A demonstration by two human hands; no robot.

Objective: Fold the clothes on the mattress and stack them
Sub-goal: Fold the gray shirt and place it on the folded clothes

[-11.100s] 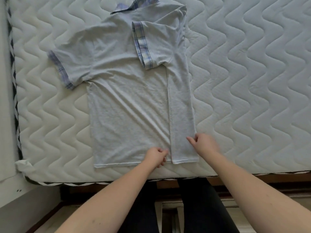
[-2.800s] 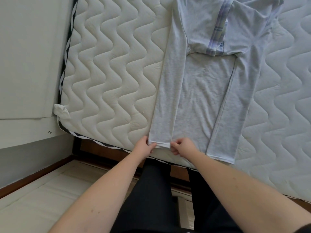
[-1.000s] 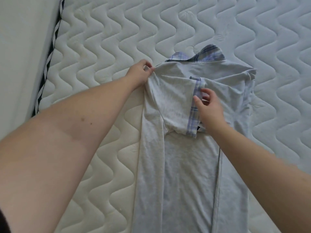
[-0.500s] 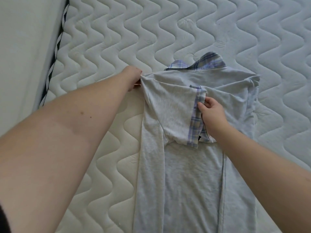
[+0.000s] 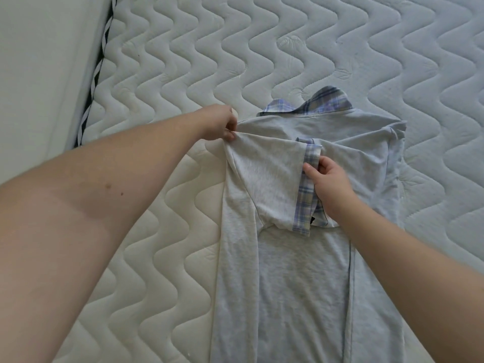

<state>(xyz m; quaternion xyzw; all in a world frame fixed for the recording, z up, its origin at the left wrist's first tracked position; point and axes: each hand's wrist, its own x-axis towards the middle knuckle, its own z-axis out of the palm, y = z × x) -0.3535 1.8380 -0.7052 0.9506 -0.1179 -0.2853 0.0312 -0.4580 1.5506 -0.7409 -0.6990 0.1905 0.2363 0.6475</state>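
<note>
A light grey polo shirt [image 5: 288, 279] with a plaid collar [image 5: 322, 102] lies lengthways on the white quilted mattress [image 5: 235, 53], both long sides folded in towards the middle. My left hand [image 5: 220, 125] pinches the shirt's folded left shoulder at its top corner. My right hand [image 5: 327, 184] pinches the plaid cuff [image 5: 305, 203] of the left sleeve, which lies across the chest. The shirt's lower hem is out of view.
The mattress edge with a black-and-white striped trim [image 5: 93, 82] runs along the left, against a pale wall [image 5: 39, 61]. Bare quilted mattress lies beyond the collar and to the right of the shirt.
Over the last second both hands kept their pinch at the shoulder and the sleeve cuff and shifted slightly. Earlier, the hands were at the bottom hem folding the left side in.
</note>
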